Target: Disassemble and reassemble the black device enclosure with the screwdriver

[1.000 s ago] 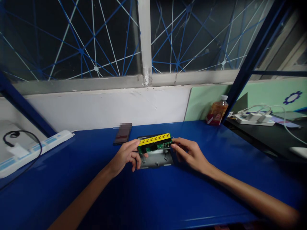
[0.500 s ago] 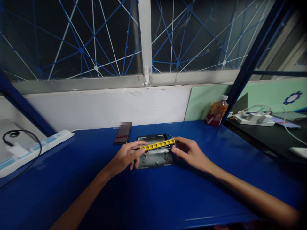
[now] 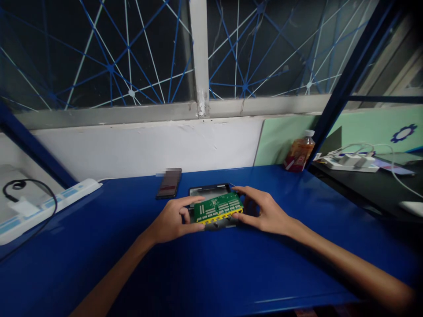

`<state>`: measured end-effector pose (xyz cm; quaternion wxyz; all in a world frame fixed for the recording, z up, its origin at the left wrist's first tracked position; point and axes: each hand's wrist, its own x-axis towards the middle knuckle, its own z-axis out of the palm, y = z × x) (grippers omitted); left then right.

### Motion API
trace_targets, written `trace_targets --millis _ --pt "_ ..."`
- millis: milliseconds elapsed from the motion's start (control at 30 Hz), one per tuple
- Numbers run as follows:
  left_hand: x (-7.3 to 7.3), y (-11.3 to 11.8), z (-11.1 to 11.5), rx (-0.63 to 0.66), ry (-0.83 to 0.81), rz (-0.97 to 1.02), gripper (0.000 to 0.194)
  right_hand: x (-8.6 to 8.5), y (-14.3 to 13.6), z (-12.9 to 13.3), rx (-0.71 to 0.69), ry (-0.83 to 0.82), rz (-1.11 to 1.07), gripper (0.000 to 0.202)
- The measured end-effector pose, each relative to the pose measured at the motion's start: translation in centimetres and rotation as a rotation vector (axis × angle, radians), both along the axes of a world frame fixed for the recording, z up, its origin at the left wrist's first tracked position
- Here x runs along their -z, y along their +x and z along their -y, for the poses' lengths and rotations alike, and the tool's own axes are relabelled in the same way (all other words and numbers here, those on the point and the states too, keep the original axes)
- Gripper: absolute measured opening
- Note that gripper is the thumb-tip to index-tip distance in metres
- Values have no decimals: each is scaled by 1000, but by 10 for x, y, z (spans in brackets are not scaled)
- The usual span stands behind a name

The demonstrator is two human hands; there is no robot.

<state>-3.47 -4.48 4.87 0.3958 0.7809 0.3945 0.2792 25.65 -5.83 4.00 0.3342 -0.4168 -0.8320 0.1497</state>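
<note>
A green circuit board [image 3: 218,206] with a yellow row of ports along its near edge is held between both hands. My left hand [image 3: 172,220] grips its left end, thumb at the near corner and fingers behind. At the right end, my right hand [image 3: 264,209] pinches the board between thumb and fingers. The board's green face is tilted up toward me. Beneath and behind it lies an open black plastic casing [image 3: 209,188], partly hidden by the board and the hands.
A dark phone [image 3: 169,184] lies on the blue tabletop [image 3: 211,268], left of the casing. A white power strip [image 3: 49,209] with a black cable runs along the left side. At the back right stands a bottle [image 3: 300,152]. Another power strip [image 3: 352,163] sits on the black desk.
The board has been tipped in my hands: its yellow port row faced me before, and now its green face shows, with the yellow row lower. Both hands keep hold of it.
</note>
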Motion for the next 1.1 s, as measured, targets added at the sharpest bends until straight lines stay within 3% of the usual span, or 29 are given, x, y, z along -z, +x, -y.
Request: trace_targets --millis 167,367,533,667,900,1100 --pt "5 2 -3 -1 173 -36 62 7 2 -1 17 97 153 68" --pt "2 5 0 -7 318 -255 58 10 0 -1 25 99 249 64" --pt "0 4 3 39 420 -238 51 9 -4 -1 -1 58 321 58" --pt "5 1 2 54 425 -274 50 12 -5 -2 -25 56 369 59" --pt "9 3 0 82 382 -537 57 19 -5 -4 -21 76 451 63" --pt "12 1 -2 78 431 -605 57 19 -4 -4 -21 97 490 64"
